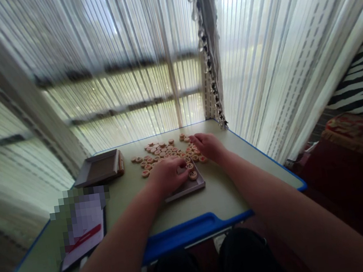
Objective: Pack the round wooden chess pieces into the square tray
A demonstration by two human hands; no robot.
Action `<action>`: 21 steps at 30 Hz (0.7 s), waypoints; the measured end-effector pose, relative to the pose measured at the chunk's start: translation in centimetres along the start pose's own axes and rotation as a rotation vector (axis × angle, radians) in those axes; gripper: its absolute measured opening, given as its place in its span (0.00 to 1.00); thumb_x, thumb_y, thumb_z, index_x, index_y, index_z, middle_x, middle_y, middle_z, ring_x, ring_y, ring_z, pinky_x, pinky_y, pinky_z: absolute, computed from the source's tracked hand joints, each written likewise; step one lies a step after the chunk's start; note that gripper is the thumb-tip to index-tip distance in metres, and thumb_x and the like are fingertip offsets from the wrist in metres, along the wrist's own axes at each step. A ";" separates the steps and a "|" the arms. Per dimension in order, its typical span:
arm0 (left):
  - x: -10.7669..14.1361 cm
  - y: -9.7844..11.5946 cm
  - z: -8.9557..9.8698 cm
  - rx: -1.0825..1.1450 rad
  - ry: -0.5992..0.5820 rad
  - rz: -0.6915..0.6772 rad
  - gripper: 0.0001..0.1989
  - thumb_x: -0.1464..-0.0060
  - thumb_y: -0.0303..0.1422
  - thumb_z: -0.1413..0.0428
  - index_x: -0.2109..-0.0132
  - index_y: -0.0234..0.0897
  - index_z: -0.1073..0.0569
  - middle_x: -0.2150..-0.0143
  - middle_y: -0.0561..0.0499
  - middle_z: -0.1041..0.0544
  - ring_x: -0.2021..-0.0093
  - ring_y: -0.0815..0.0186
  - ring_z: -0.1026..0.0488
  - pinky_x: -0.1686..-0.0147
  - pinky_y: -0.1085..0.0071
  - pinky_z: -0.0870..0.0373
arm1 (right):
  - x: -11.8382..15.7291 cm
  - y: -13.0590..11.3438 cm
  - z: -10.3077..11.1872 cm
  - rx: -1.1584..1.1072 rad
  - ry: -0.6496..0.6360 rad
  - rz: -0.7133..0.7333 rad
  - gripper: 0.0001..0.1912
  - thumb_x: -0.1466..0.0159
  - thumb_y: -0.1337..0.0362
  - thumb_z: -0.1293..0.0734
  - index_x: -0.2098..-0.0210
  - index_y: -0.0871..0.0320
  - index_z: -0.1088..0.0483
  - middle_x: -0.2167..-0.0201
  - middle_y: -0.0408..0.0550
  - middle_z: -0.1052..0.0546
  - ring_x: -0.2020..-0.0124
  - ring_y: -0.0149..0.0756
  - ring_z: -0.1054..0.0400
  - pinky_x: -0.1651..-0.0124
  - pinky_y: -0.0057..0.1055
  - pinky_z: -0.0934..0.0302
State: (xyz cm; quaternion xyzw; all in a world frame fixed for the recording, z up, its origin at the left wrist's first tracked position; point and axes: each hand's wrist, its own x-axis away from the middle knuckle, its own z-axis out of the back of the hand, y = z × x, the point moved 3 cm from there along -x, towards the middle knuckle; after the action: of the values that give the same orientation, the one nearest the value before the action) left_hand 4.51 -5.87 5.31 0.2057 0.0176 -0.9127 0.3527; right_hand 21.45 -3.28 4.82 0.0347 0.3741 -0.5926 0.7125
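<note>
Many round wooden pieces (158,153) with red or dark marks lie spread over the pale green table (223,193). In front of them is a shallow grey tray (189,189), with a few pieces (193,175) along its right side. My left hand (168,174) is over the tray, fingers curled and thumb beside those pieces; whether it grips one I cannot make out. My right hand (207,145) is at the right edge of the spread pieces, thumb and fingertips pressed together near a piece (186,139); anything between them is too small to name.
An open box (100,167) sits at the table's back left. Nearer me on the left lies a dark-edged tablet or clipboard (83,231), partly pixelated, with a red item (89,234) on it. Curtains hang behind the table. A blue rim borders the table.
</note>
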 end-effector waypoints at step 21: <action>-0.2 -0.1 -0.5 0.066 -0.126 -0.050 0.14 0.54 0.31 0.52 0.64 0.42 0.23 0.64 0.52 0.25 0.66 0.67 0.30 0.62 0.72 0.35 | 0.0 0.0 0.0 -0.025 -0.009 0.014 0.25 0.37 0.53 0.50 0.72 0.60 0.29 0.78 0.47 0.27 0.77 0.29 0.38 0.74 0.25 0.52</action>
State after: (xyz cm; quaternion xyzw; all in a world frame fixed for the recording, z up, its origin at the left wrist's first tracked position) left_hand 4.74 -5.61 4.91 0.1591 -0.0297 -0.9325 0.3230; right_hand 21.43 -3.28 4.84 0.0257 0.3779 -0.5832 0.7186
